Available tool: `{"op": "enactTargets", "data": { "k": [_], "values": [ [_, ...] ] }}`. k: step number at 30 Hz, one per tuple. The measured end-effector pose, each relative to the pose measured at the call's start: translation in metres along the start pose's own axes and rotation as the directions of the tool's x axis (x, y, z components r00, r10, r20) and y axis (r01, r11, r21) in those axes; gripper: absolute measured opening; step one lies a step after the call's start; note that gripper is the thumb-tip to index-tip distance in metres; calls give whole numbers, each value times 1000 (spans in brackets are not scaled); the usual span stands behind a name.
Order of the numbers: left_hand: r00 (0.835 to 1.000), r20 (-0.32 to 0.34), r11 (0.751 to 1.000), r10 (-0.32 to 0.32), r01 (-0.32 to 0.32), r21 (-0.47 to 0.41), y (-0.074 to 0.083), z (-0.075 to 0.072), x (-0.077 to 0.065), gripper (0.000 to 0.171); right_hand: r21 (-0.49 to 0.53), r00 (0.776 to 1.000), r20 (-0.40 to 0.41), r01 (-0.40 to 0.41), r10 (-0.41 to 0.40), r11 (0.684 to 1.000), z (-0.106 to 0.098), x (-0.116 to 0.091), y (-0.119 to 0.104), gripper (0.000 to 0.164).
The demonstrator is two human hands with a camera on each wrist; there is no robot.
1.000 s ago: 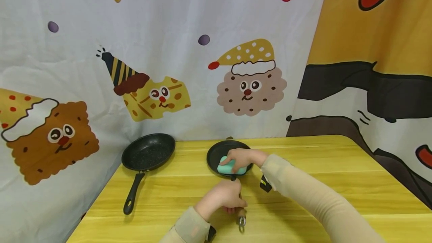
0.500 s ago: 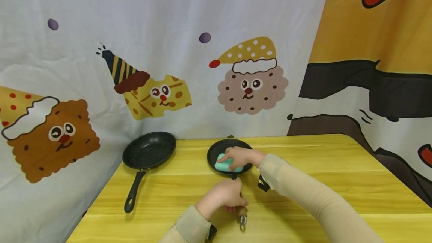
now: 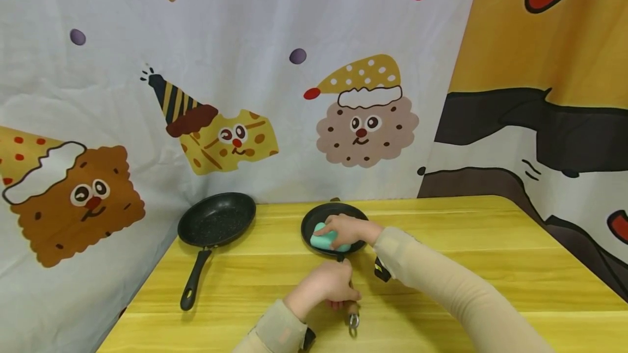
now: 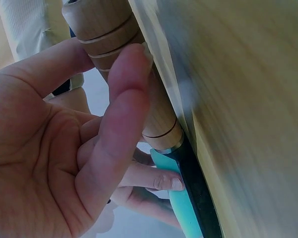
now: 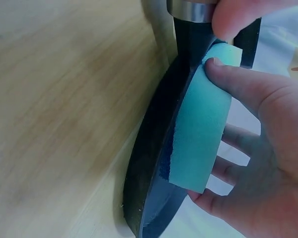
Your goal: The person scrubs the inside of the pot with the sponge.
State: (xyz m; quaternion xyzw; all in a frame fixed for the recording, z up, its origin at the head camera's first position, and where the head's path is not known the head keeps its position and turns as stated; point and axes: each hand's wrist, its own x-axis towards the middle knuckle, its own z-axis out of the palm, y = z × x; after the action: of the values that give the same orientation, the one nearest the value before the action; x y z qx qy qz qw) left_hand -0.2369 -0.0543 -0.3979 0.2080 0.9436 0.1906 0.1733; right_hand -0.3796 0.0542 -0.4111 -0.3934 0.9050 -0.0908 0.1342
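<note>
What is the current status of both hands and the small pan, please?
Left hand holding the wooden handle of the small pan. Right hand gripping teal sponge inside it. Larger pan apart, to the left, not in the way.

mint-green sponge (image 5: 202, 124), in small black pan (image 3: 316, 218)

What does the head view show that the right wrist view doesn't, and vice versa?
Only head: the large frying pan at the left of the table, plus the wooden handle of the small frying pan with its metal ring.

Only right wrist: the sponge's dark blue layer facing the small frying pan, and the metal collar at its handle joint.

Both: table, small frying pan, turquoise sponge, the right hand holding it, and the left hand, only partly in the wrist view.
</note>
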Motion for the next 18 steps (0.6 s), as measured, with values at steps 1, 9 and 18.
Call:
{"op": "enactTargets", "data": {
  "k": [1, 9, 18],
  "values": [
    [1000, 3, 1000, 0, 0, -3, 0, 0, 0, 77, 2, 1000, -1, -2, 2, 1000, 0, 0, 0, 53],
    [1000, 8, 1000, 2, -2, 11, -1, 0, 1, 79, -9, 1000, -23, -20, 20, 1000, 1, 4, -3, 53],
    [1000, -2, 1000, 0, 0, 15, 0, 0, 1, 80, -34, 998, -43, -45, 44, 998, 4, 13, -2, 54]
  ]
}}
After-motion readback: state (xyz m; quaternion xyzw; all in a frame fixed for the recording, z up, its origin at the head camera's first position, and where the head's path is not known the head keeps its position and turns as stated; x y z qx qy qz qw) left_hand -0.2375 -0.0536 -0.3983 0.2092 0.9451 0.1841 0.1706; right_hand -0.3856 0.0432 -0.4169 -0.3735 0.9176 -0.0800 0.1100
